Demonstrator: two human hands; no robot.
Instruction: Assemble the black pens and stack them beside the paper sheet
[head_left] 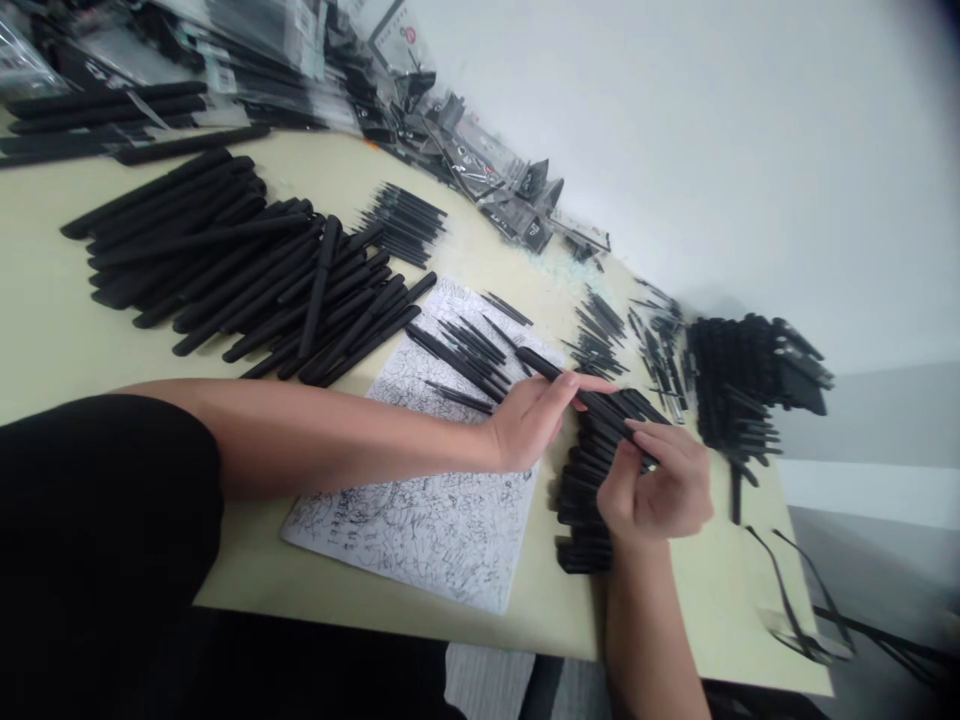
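Your black pen (538, 363) is gripped by both hands: your left hand (529, 420) around its middle, your right hand (664, 485) pinching its near end. Its long axis slants far-left to near-right. Below the grip lie pens (581, 490); leftward, a sheet (442, 540) of illegible scribbles; nearer you, the table's edge (551, 632).

On the table (555, 615), a sheet of paper (435, 540) lies in the middle, with a large pile of pens (217, 260) to its left and a row of pens (581, 490) to its right. Behind the paper there is a group of refills (405, 222), and farther back lie the plastic wrappers (480, 165). At the right end, a heap of pens (750, 370) lies behind the glasses (787, 590).
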